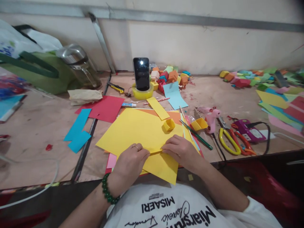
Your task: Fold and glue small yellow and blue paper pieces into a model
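My left hand [129, 164] and my right hand [182, 151] are both closed in a pinch on a narrow folded strip of yellow paper [155, 153], one at each end. Under it lie a large yellow paper sheet [133, 126] and a yellow piece [163, 166] reaching past the table edge. Beyond my right fingers stands a small folded yellow paper box [168, 125]. A flat yellow paper strip [158, 108] rests farther up the stack. To the right are a second yellow paper box [199, 124] and a dark green pen [197, 135].
A pink glue gun [211, 117], yellow-handled scissors [229, 141] and a purple power strip [249, 130] lie right. A phone [141, 74] stands on a tape roll [142, 92] before several paper boxes [173, 76]. Blue paper pieces [78, 126] and a glass bottle [83, 68] are left.
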Demonstrator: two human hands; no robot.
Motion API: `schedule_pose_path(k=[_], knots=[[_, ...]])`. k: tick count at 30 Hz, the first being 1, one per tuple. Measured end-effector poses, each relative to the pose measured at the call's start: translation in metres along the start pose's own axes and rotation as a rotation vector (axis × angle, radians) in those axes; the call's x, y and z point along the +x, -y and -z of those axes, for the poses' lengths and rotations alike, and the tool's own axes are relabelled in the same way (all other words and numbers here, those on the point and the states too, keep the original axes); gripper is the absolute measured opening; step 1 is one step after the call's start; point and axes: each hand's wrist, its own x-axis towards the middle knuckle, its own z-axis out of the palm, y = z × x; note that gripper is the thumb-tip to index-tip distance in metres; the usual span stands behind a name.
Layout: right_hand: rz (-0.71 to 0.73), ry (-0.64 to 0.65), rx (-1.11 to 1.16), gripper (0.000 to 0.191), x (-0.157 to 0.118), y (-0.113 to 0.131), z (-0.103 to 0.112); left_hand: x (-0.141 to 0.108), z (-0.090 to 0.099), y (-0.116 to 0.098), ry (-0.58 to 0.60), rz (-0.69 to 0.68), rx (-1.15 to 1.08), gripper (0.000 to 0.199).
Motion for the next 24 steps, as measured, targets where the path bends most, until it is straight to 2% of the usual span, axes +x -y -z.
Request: schedule_pose_path(k=[3, 6, 8, 10, 14, 18, 21, 24], knots=[[-0.161, -0.057, 0.097, 0.018, 0.0, -0.008, -0.002, 0.003, 0.001, 0.002, 0.013, 0.096, -0.048, 0.018], [-0.296, -0.063, 0.141, 0.01, 0.002, -0.01, -0.002, 0.005, 0.002, 0.0, 0.049, 0.171, 0.01, 0.016], [-0.355, -0.056, 0.119, 0.013, 0.003, -0.01, -0.001, 0.007, 0.002, -0.001, 0.061, 0.186, 0.043, 0.014], [-0.366, -0.037, 0.067, 0.016, 0.004, -0.009, 0.001, 0.007, 0.002, -0.003, 0.061, 0.179, 0.064, 0.013], [-0.347, 0.006, 0.015, 0.007, 0.005, -0.005, 0.004, 0.008, 0.003, -0.004, 0.063, 0.17, 0.128, 0.016], [-0.376, 0.066, 0.024, 0.011, 0.007, 0.001, 0.011, 0.008, 0.003, -0.006, 0.079, 0.17, 0.149, 0.018], [-0.346, 0.117, 0.026, 0.007, 0.009, 0.004, 0.016, 0.008, 0.002, -0.007, 0.104, 0.164, 0.166, 0.02], [-0.317, 0.107, 0.081, 0.009, 0.009, 0.007, 0.019, 0.006, 0.006, -0.006, 0.113, 0.133, 0.18, 0.018]])
